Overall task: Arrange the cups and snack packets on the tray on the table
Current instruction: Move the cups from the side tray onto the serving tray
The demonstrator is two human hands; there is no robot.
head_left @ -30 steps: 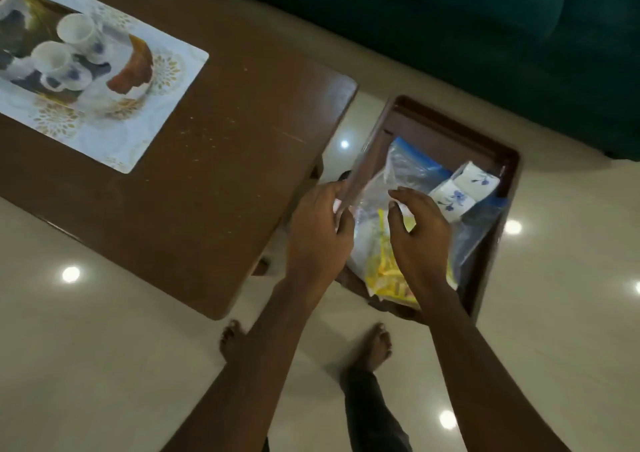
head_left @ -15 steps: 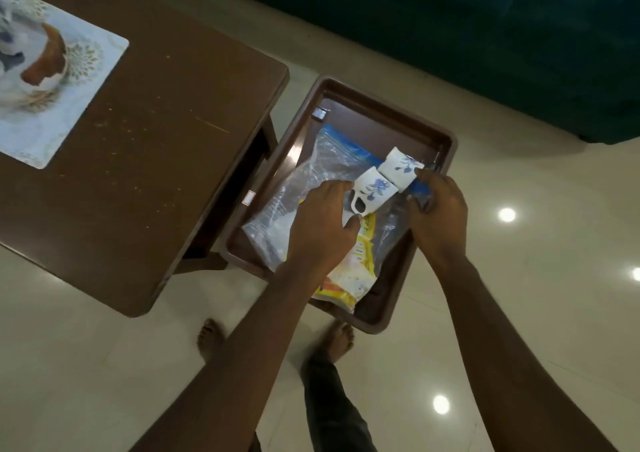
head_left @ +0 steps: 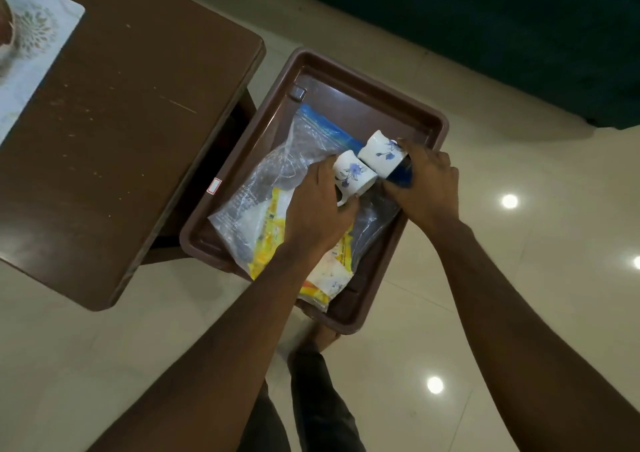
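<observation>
Half a second on, the left hand (head_left: 318,205) is no longer lying over the packets beside the cups. It is now curling round the nearer cup (head_left: 353,174), thumb tucked beneath by the handle. The right hand (head_left: 427,181) is keeping its place at the tray's right side, fingers closing on the farther cup (head_left: 382,155). The two cups are lying on their sides, touching each other, inside the tray (head_left: 349,75) toward its right wall. The tray is sitting off the table (head_left: 121,122), its left rim running just beside the table's corner and lower than the top; what is carrying it is hidden. A broad stretch of brown tabletop is lying between that corner and the placemat (head_left: 31,46), which is showing only partly at the left edge. To the right and front the pale floor (head_left: 502,278) is lying open, and a dark sofa (head_left: 485,18) is closing off the far side. Inside the tray a clear packet (head_left: 294,160) with a blue band is spreading across the bottom from the far wall toward the near one. A yellow packet (head_left: 272,233) is lying with it under the left wrist, its near end reaching the tray's near rim. A foot (head_left: 323,337) is showing just below that rim.
</observation>
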